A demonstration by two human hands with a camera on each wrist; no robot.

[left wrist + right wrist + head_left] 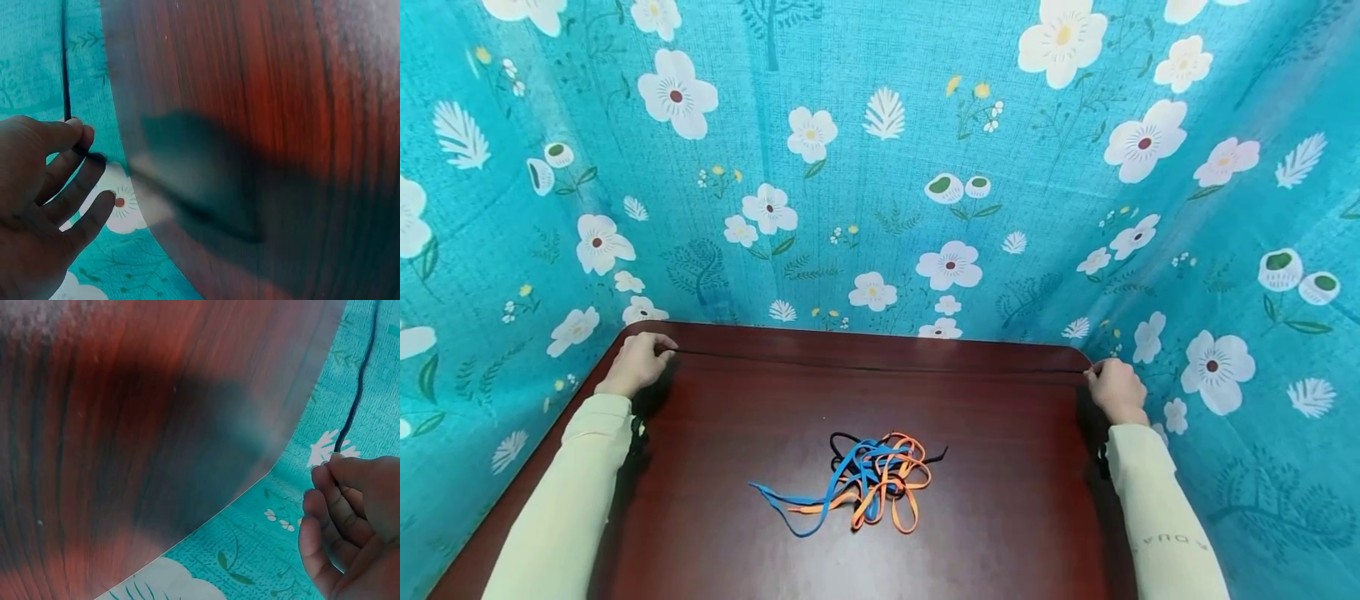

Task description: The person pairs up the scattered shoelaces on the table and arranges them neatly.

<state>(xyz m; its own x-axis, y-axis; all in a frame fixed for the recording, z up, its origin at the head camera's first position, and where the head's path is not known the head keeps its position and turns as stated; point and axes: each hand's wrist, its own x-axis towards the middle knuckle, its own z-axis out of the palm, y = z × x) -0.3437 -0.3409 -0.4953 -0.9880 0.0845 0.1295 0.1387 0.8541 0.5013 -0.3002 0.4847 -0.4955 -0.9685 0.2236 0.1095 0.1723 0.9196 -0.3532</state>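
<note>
A long black shoelace (880, 368) stretches nearly straight across the far side of the table, one hand at each end. My left hand (638, 363) pinches its left end between thumb and fingers; in the left wrist view a short black tip (94, 156) pokes out past the fingers. At the other end, my right hand (1117, 390) pinches the lace with thumb and forefinger, the remaining fingers loosely bent. Nearer me, a tangled heap of flat laces lies on the table, with a blue lace (837, 483), an orange lace (913, 505) and a black lace (842, 435) intertwined.
The dark red-brown wooden table (737, 417) has rounded far corners and a shiny top. A turquoise flowered cloth (865, 225) hangs behind its far edge and along both sides.
</note>
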